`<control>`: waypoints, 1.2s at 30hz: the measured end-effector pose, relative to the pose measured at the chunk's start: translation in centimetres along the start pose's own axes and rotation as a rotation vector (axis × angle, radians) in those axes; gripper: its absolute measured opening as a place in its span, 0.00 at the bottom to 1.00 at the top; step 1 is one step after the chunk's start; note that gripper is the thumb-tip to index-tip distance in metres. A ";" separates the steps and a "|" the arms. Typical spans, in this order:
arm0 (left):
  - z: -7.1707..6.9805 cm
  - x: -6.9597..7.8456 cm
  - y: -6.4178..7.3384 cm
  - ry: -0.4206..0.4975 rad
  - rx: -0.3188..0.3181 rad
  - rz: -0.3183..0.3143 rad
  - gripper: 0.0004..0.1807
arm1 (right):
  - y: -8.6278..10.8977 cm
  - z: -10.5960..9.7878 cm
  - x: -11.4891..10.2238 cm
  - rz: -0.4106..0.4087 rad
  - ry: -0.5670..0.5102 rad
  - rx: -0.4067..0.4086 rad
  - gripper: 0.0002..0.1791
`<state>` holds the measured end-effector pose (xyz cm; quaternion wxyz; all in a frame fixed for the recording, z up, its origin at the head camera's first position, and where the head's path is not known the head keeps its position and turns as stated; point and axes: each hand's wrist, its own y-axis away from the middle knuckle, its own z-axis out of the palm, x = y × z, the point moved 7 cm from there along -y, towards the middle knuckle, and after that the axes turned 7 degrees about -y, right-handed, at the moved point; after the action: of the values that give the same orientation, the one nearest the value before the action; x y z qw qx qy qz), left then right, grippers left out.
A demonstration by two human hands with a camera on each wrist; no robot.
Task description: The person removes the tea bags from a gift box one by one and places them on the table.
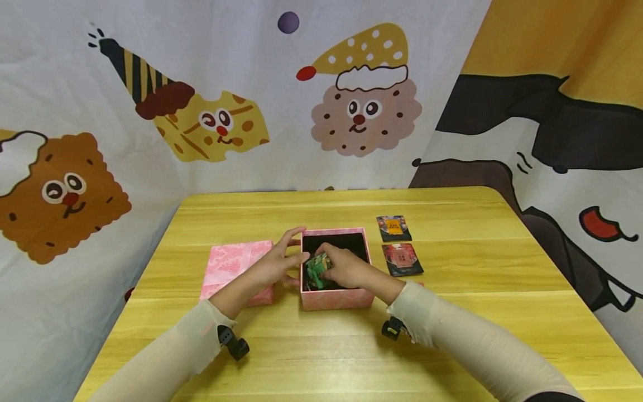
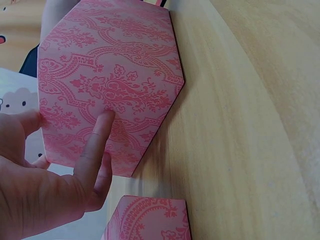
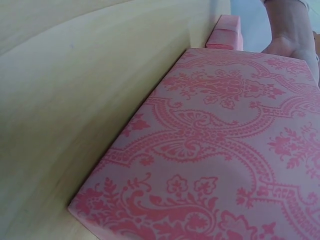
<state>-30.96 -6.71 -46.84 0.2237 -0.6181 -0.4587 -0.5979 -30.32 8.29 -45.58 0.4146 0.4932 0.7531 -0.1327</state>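
Note:
A pink patterned box (image 1: pixel 337 300) with a dark inside stands uncovered at mid-table. My left hand (image 1: pixel 273 262) holds its left side, the thumb over the rim and fingers against the outer wall; in the left wrist view one finger presses the floral side (image 2: pixel 135 85). My right hand (image 1: pixel 346 268) reaches into the box and pinches a green packet (image 1: pixel 317 271) near the left inner wall. The right wrist view shows just the box's outer side (image 3: pixel 210 135), with the right hand's fingers out of sight.
Left of the box lies a pink patterned lid (image 1: pixel 231 262). To the right, a black packet with an orange label (image 1: pixel 394 228) lies behind another with a red label (image 1: pixel 403 259). A reddish edge shows by the right wrist, mostly hidden. A cartoon-printed cloth (image 1: pixel 281 167) hangs behind the table.

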 end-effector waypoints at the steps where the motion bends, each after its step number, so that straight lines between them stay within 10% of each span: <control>1: 0.0 0.0 0.0 0.000 0.000 -0.001 0.38 | 0.0 -0.1 0.0 -0.005 0.000 0.006 0.24; 16: 0.1 0.0 0.0 0.003 0.009 -0.010 0.38 | 0.7 -2.5 -0.4 -0.058 -0.154 0.273 0.19; 36: 0.0 0.1 -0.1 -0.037 0.018 -0.010 0.39 | 1.4 -5.5 -0.5 -0.070 -0.374 0.312 0.20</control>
<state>-31.09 -6.65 -46.76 0.2180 -0.6247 -0.4712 -0.5832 -31.74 11.94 -41.49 0.4606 0.4918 0.6504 -0.3506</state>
